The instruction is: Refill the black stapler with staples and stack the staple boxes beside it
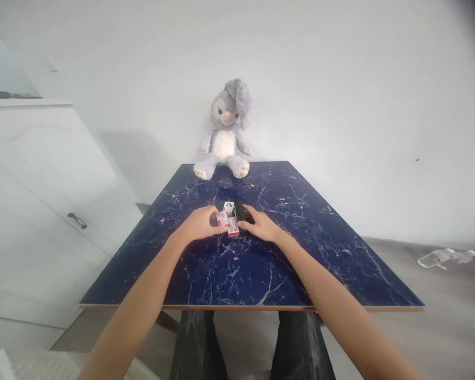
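Small red-and-white boxes lie grouped near the middle of the blue table. My left hand [202, 224] has its thumb and fingers closed round one small red-and-white box [222, 218] at the group's left side. Another such box [233, 229] sits at the front, by the tip of my left thumb, and a further white box [228, 207] is at the back. On the right, my right hand [262, 226] grips a flat black object [239, 212] standing against the boxes; its exact kind is too small to tell. Fingers partly hide both held things.
A grey plush rabbit [224, 145] sits at the far edge of the dark blue marbled table [301, 253], against the white wall. A white cabinet [31, 211] stands to the left. Clear plastic packaging [439, 257] lies on the floor at right.
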Motion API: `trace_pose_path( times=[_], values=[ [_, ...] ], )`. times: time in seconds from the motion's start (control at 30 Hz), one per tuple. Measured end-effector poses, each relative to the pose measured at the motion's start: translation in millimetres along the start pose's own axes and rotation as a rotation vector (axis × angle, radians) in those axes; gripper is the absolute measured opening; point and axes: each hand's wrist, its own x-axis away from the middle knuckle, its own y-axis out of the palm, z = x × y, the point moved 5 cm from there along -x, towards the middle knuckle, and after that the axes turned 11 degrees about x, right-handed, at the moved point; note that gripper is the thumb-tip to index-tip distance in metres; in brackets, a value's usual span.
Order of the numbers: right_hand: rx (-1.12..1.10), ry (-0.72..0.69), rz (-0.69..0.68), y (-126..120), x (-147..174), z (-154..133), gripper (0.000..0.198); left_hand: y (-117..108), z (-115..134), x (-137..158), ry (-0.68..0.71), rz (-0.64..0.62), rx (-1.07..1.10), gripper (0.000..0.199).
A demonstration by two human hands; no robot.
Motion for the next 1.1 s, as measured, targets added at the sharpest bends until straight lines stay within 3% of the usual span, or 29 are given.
trace_pose_path(
  times=[0.23, 0.37, 0.67, 0.97, 1.1],
  values=[
    [0.033, -0.025, -0.001, -4.3, 1.7, -8.0, 0.065, 28.5, 13.5, -1.9, 0.076, 0.012, 0.025, 0.063],
    [0.059, -0.038, 0.000, -7.1, 2.9, -11.8, 0.065, 34.6, 13.3, -1.4, 0.093, -0.013, 0.117, 0.086],
    [0.126, -0.037, 0.006, -6.5, 5.1, -12.8, 0.062, 44.3, 4.4, -2.4, 0.010, -0.071, 0.254, 0.102],
    [0.136, -0.045, 0.033, -5.0, 3.9, -12.6, 0.061, 45.8, 1.0, -2.6, 0.027, -0.083, 0.304, 0.103],
    [0.154, -0.045, 0.016, -5.5, 4.8, -13.4, 0.061, 36.2, -6.4, -5.4, 0.091, 0.047, 0.315, 0.071]
  ],
)
